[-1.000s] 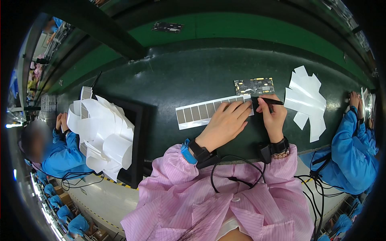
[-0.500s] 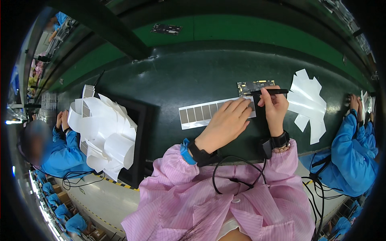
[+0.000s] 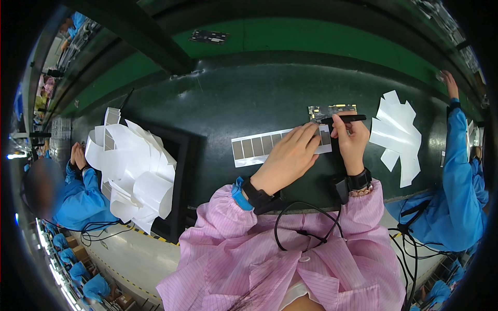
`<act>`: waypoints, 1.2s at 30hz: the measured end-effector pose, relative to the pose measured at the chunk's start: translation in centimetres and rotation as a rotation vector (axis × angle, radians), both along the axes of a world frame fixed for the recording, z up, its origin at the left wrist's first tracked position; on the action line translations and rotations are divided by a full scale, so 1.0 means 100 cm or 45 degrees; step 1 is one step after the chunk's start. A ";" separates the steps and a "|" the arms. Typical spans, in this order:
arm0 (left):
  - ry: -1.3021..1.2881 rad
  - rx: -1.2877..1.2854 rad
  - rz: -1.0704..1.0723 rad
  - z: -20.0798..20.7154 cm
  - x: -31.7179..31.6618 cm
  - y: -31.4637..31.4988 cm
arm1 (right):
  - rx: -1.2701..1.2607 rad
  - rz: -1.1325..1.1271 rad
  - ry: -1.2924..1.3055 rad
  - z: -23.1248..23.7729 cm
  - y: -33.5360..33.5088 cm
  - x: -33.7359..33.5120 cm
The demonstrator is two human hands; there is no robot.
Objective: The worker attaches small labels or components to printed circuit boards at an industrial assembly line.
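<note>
- White strip (image 3: pixel 251 146) with a row of grey-brown squares, lying flat on the dark green table (image 3: pixel 259 98), stretched from about nine o'clock toward two o'clock, right half partly under the left hand (image 3: pixel 291 150).
- Left hand: flat and unclenched across the strip, fingers extended toward one o'clock, fingertips near the strip's upper edge; cannot tell if anything is under the palm apart from the strip.
- Right hand (image 3: pixel 351 136): at three o'clock from the left, just beside the strip's end, closed in a pinch on a slim black tool (image 3: pixel 355 118).
- Tool's narrow end aimed at nine o'clock, near the left fingertips and the board's lower edge; cannot tell if touching either.
- Circuit board (image 3: pixel 319 111), dark with yellow patches: flat on the table at one o'clock from the left hand, just above the strip, lower right part hidden by tool and right hand.
- White cut sheet (image 3: pixel 397 129) with splayed arms: on the table at three o'clock from the right hand.
- Loose heap of curled white paper (image 3: pixel 137 155): at nine o'clock, beside and partly over a black tray (image 3: pixel 180 192).
- Second circuit board (image 3: pixel 210 37): at eleven o'clock, on the green ledge (image 3: pixel 280 36), well apart from both hands.
- Co-worker's blue sleeve (image 3: pixel 457 140): at three o'clock, arm raised toward the ledge.
</note>
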State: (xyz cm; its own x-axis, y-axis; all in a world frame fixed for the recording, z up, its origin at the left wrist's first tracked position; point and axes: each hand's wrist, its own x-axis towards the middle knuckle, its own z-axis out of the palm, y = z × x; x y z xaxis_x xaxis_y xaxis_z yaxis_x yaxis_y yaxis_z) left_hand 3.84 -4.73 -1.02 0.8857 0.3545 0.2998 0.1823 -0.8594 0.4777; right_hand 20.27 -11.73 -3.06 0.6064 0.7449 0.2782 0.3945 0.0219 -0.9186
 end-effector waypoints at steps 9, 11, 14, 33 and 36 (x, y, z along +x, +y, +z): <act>0.005 0.004 0.000 -0.001 -0.001 0.000 | -0.028 0.024 -0.097 0.002 0.001 -0.001; 0.004 0.004 -0.002 -0.001 -0.001 0.000 | -0.032 0.028 -0.115 0.001 0.001 -0.001; 0.001 0.004 -0.004 -0.001 -0.001 0.001 | -0.029 0.024 -0.131 0.001 0.001 -0.001; 0.086 0.132 0.044 -0.005 0.001 -0.003 | -0.011 -0.039 -0.155 0.002 0.000 -0.002; 0.114 0.178 0.044 0.002 -0.001 -0.006 | -0.021 -0.077 -0.047 0.002 -0.012 0.002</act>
State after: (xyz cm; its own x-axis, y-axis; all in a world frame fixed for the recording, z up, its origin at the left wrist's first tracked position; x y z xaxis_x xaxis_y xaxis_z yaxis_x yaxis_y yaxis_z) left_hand 3.78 -5.33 -0.86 0.8991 0.3455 0.2689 0.2491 -0.9088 0.3349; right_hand 20.42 -12.98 -2.89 0.6400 0.7120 0.2890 0.4281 -0.0181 -0.9036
